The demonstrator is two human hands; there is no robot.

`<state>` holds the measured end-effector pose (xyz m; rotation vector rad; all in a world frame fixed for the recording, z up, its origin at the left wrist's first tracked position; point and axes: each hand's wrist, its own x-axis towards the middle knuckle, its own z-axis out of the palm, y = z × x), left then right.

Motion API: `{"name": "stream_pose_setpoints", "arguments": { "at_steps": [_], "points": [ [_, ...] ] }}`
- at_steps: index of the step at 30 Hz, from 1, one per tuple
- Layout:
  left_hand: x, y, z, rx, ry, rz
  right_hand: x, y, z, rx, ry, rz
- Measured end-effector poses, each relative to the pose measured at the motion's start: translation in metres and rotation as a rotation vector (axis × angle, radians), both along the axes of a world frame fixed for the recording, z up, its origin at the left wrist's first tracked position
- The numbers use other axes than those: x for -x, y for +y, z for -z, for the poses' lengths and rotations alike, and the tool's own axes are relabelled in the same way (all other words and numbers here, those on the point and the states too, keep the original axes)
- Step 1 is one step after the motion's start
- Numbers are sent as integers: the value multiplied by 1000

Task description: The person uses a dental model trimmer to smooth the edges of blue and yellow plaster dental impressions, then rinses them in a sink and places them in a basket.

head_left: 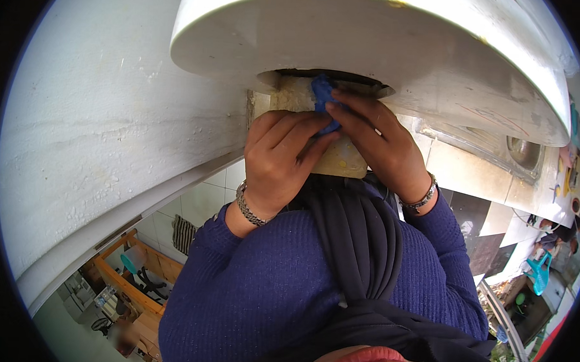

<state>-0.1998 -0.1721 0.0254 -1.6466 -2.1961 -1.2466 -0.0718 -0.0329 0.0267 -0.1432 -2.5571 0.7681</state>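
Both hands are raised in front of my chest and meet at a small crumpled blue thing (322, 93), thin and soft-looking; whether it is cloth or plastic I cannot tell. My left hand (278, 152) is closed, its fingertips pinching the lower part. From the other side, the bent fingers of my right hand (375, 133) press on its upper part. Behind and below the fingers is a stained, yellowish slab (345, 160). Just above, the blue thing reaches toward a dark slot (364, 80) under a large white rounded body (371, 37). My palms are hidden.
A white wall (113, 124) with blistered paint rises close on the left. To the right are a tiled counter (472, 165) and a metal sink (524, 151). Farther off stand a wooden frame (111, 270) at lower left and a turquoise plastic item (540, 273) at lower right.
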Motion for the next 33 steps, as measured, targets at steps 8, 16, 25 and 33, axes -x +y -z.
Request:
{"name": "stream_pose_setpoints", "arguments": {
  "at_steps": [8,16,25,33],
  "points": [
    [0,0,-2,5,-35,-1,2,1,0,0,18,-1],
    [0,1,-3,3,-45,-6,3,3,6,-28,54,-20],
    [1,-1,-2,3,-58,-2,3,0,-1,4,28,9],
    [5,-3,-5,-8,-87,27,4,-6,-3,9,52,23]
  ]
}}
